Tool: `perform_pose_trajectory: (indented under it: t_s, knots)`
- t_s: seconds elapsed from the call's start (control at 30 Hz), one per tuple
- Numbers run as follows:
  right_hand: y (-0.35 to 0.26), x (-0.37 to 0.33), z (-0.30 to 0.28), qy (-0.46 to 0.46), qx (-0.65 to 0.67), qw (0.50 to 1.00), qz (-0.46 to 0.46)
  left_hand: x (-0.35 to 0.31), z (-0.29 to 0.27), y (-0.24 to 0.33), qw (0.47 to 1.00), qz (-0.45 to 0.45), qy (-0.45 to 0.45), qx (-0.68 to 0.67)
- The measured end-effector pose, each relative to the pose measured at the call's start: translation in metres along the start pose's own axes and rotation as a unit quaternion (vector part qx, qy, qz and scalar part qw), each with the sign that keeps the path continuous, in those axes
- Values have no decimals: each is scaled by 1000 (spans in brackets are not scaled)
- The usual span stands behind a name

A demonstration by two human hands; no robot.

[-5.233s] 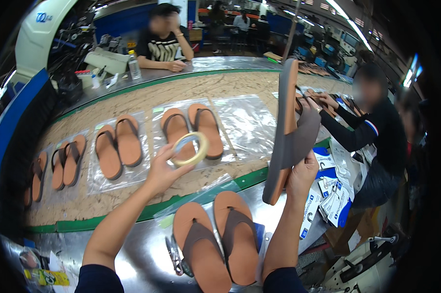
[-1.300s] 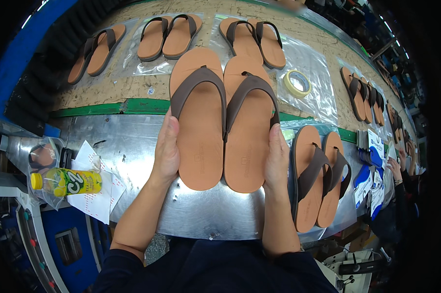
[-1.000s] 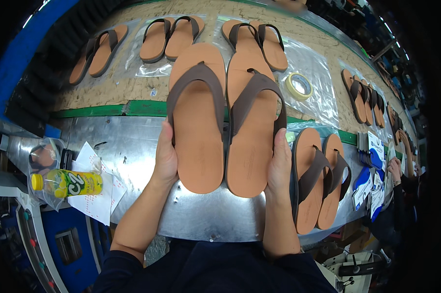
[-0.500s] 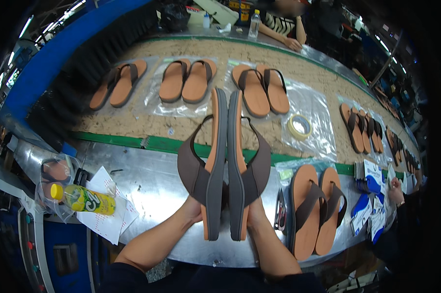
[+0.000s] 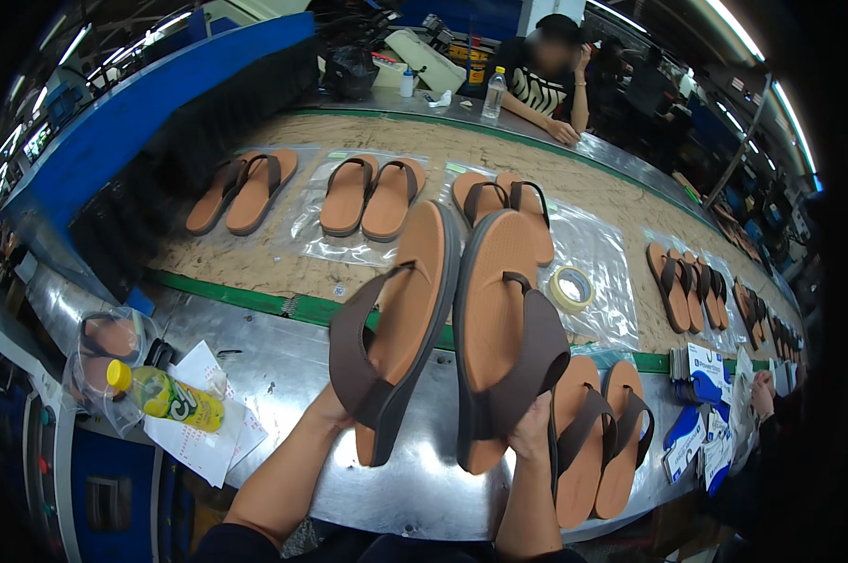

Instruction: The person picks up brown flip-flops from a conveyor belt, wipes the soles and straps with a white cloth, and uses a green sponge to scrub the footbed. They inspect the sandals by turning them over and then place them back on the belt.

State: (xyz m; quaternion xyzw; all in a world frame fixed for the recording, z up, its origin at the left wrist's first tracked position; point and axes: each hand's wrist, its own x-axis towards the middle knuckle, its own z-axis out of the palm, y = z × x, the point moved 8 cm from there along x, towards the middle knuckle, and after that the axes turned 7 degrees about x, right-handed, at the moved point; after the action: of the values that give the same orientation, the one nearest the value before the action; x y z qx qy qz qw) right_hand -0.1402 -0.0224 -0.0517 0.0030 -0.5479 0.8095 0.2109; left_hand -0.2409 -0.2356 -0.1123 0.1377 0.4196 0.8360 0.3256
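At the left end of the metal bench [image 5: 414, 497], a clear bag [image 5: 109, 375] lay near the edge, and a yellow-capped bottle [image 5: 175, 399] rested on its side on white papers [image 5: 203, 460]. Beyond the bench's far edge, one pair of sandals [image 5: 255, 197] and, to its right, a second pair [image 5: 383, 202] lay on the brown belt [image 5: 283, 263]. The left hand [image 5: 335, 413] gripped the left sandal [image 5: 414, 310] near its heel, its fingers largely hidden. The right hand [image 5: 534, 432] gripped the right sandal [image 5: 494, 328] likewise. Both sandals were raised above the bench, toes close together, heels spread apart. Behind them, a third pair [image 5: 538, 235] was partly covered from view. A tape roll [image 5: 559, 286] lay on clear plastic just beside that pair. Nearer, another brown-strapped pair [image 5: 579, 450] lay toward the bench's right end, with blue-and-white cards [image 5: 687, 446] by the right edge. A co-worker's hand [image 5: 763, 399] was just past the cards.
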Motion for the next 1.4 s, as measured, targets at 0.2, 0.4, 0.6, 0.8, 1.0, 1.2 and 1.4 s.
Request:
perform_pose_trajectory:
  t_s: [0.2, 0.4, 0.6, 0.8, 1.0, 1.2, 1.4]
  knots:
    - [-68, -6, 11, 123, -435, 845, -285, -20, 11, 79, 818, 323, 264, 397]
    - [-70, -9, 16, 120, -505, 783, -343, -37, 43, 93, 564, 439, 299, 632]
    - [-67, -10, 17, 135, -521, 776, -329, -36, 58, 97, 541, 422, 277, 673]
    - [-56, -6, 26, 108, -474, 826, -284, -34, 56, 89, 618, 381, 221, 651]
    - [-31, 2, 18, 122, -363, 908, -172, -28, 49, 83, 684, 348, 198, 610]
    - [-32, -1, 25, 107, -425, 876, -202, -38, 59, 94, 604, 351, 221, 680]
    - [-26, 4, 21, 121, -351, 924, -93, -33, 47, 93, 685, 303, 211, 628]
